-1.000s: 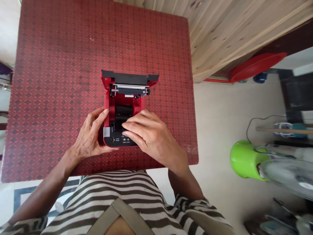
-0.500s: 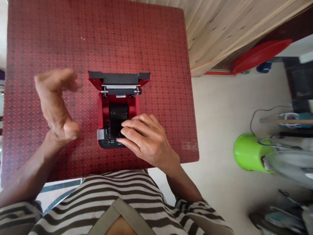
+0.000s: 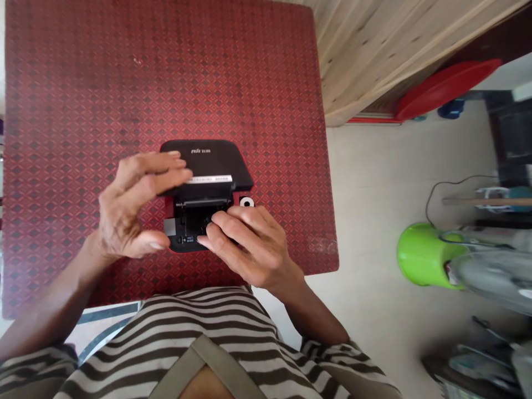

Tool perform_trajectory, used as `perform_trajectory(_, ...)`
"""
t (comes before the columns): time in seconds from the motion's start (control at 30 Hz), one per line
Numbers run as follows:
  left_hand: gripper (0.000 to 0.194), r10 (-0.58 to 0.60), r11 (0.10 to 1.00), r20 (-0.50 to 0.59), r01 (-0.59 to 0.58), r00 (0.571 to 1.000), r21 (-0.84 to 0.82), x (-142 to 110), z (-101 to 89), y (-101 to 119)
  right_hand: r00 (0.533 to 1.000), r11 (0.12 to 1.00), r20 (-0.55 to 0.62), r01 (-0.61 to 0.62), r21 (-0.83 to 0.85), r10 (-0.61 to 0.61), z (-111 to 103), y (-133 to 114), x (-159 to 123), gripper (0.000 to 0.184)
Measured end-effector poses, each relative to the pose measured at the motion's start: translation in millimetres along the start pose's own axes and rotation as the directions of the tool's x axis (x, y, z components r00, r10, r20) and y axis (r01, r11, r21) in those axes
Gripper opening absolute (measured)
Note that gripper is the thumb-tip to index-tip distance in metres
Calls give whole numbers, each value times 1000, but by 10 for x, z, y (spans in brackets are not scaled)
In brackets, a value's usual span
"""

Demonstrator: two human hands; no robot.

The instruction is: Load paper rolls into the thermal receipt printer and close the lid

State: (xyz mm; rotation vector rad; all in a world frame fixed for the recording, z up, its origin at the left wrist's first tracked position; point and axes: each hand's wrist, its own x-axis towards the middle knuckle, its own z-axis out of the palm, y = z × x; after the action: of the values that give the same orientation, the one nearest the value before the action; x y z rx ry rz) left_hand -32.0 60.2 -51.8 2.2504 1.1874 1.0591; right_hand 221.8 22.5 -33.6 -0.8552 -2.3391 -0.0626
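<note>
A small red and black printer [image 3: 185, 237] stands near the front edge of a table with a red patterned cover [image 3: 103, 88]. Its black lid [image 3: 211, 160] is swung down, almost over the body, with a narrow gap left at the front. My left hand [image 3: 133, 205] grips the lid's left edge, fingers on top and thumb below. My right hand [image 3: 245, 244] rests curled on the printer's front right, with fingertips at the black front panel and the gap under the lid.
To the right of the table is pale floor with a green round object [image 3: 419, 255], a fan [image 3: 490, 277] and a cable. A red tray [image 3: 449, 88] leans by a wooden panel wall [image 3: 394, 44] at the back right.
The lid stood upright and open before; my left hand left the printer's side, rose, then took the lid and swung it down. My right hand stayed at the front.
</note>
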Motion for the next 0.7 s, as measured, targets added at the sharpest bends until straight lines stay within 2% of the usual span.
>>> perform_trajectory(0.07, 80, 173, 985, 24, -173, 985, 8, -116, 34, 9, 1000, 1000, -15, 7, 8, -7, 4, -15, -4, 9)
perform_trajectory(0.1, 77, 223, 974, 38, -224, 974, 32, -166, 52, 9, 1000, 1000, -20, 7, 10, -7, 5, -21, -7, 9)
perform_trajectory(0.27, 85, 255, 955, 75, -263, 964, 139, -287, 99, -29, 1000, 1000, 6, -2, -13, 3, -1, -26, -35, 10)
perform_trajectory(0.4, 98, 292, 933, 99, -306, 951, 187, -269, 78, -56, 999, 999, 7, -37, 1, 37, 3, -13, -70, 15)
perform_trajectory(0.53, 100, 312, 919, 119, -331, 943, 213, -243, 55, -54, 997, 997, -27, -66, 44, 67, 6, 4, -100, 24)
perform_trajectory(0.63, 102, 336, 902, 134, -359, 932, 239, -230, 49, -51, 990, 987, -72, -112, 113, 121, -16, 44, -112, 34)
perform_trajectory(0.7, 100, 351, 891, 145, -377, 925, 252, -228, 51, -46, 971, 964, -109, -190, 184, 212, -36, 113, -121, 37)
